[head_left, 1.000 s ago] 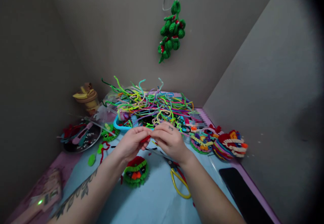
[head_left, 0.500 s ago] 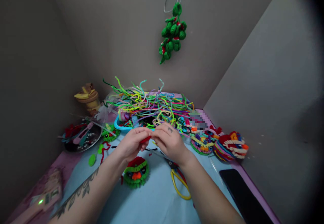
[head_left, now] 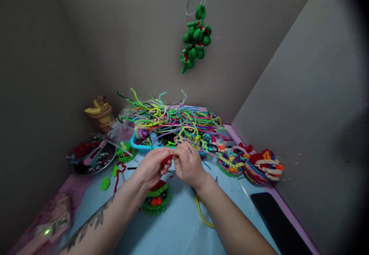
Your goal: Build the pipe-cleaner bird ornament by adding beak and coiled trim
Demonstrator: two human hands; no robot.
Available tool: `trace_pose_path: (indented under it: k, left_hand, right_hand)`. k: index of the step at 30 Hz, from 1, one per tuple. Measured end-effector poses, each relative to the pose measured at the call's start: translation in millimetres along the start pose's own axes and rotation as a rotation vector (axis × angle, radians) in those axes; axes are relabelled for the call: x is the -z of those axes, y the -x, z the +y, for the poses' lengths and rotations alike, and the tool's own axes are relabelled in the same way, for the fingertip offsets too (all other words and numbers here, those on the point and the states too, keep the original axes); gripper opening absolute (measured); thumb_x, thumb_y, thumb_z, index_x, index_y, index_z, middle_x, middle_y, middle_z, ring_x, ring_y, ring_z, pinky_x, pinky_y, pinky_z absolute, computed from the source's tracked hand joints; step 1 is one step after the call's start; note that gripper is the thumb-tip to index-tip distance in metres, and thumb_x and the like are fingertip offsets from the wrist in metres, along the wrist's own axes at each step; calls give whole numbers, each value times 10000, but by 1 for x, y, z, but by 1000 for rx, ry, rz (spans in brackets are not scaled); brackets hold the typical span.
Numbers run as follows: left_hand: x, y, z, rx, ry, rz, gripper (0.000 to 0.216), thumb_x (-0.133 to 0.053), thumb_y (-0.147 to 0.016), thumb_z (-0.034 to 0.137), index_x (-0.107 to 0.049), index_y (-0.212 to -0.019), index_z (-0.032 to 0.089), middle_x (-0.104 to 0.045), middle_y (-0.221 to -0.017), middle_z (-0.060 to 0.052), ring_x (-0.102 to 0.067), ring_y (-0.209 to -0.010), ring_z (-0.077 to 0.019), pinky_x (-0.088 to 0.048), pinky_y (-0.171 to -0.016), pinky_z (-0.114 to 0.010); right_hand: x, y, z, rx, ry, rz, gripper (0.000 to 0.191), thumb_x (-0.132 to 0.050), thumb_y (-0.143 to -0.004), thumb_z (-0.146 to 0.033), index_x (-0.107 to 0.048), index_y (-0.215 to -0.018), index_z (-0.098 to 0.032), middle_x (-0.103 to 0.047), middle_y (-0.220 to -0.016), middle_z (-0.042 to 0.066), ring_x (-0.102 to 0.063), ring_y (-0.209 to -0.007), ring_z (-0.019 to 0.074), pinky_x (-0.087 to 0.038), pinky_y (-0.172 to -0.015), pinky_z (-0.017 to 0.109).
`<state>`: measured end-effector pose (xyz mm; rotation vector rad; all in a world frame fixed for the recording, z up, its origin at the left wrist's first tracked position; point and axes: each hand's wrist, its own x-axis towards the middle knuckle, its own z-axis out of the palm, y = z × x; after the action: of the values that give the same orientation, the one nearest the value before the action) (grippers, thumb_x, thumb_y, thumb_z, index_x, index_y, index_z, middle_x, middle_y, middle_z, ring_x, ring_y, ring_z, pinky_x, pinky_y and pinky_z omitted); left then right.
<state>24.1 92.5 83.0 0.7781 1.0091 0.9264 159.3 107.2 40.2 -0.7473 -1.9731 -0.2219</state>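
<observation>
Between my two hands is a small red fuzzy piece (head_left: 166, 159), which looks like pipe cleaner; fingers cover most of it. My left hand (head_left: 154, 165) pinches it from the left. The fingertips of my right hand (head_left: 188, 165) are closed at its right end, touching the left fingers. Below the hands, a round green fuzzy face (head_left: 155, 201) with a red top, dark eyes and an orange middle lies on the light blue cloth (head_left: 173, 235). Yellow-handled scissors (head_left: 203, 212) lie partly hidden under my right forearm.
Behind the hands, a blue tray (head_left: 135, 143) overflows with colourful pipe cleaners (head_left: 173, 116). A metal bowl (head_left: 108, 159) and glue gun (head_left: 54, 228) sit left. Finished fuzzy faces (head_left: 263, 166) and a black phone (head_left: 279, 220) lie right. Green knitted pieces (head_left: 197, 35) hang on the wall.
My right hand has turned and shifted slightly left and down, its forearm now covering more of the scissors. Both hands still hold the red piece.
</observation>
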Motion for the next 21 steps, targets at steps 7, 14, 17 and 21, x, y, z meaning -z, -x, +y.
trace_pose_path:
  k: [7,14,17,21]
  left_hand:
    - [-5,4,-3,-38,47,15,257,-695,-592,346,-582,-650,123,-418,-471,61,-324,-395,-20,-203,-332,-117]
    - [-8,5,-4,11,134,18,245,-712,-579,322,-561,-608,131,-424,-480,62,-333,-391,-13,-204,-327,-107]
    - [-8,6,-5,17,163,24,255,-724,-575,319,-552,-594,132,-431,-485,59,-342,-394,-13,-209,-326,-106]
    - [-5,6,-2,-30,157,0,253,-736,-582,321,-592,-640,122,-481,-518,39,-388,-430,-29,-239,-340,-115]
  right_hand:
    - [-5,4,-6,-36,24,118,174,-438,-826,-85,-453,-942,-213,-542,-824,63,-518,-779,221,-436,-688,357]
    - [-7,4,-10,-51,25,166,214,-439,-815,-51,-444,-947,-219,-520,-815,52,-513,-747,206,-444,-675,351]
    - [-7,5,-9,-45,27,161,215,-449,-812,-46,-453,-951,-210,-525,-812,58,-510,-753,211,-451,-675,354]
    - [-5,5,-4,-48,-41,128,188,-485,-836,-80,-491,-976,-205,-548,-828,62,-524,-781,212,-474,-697,362]
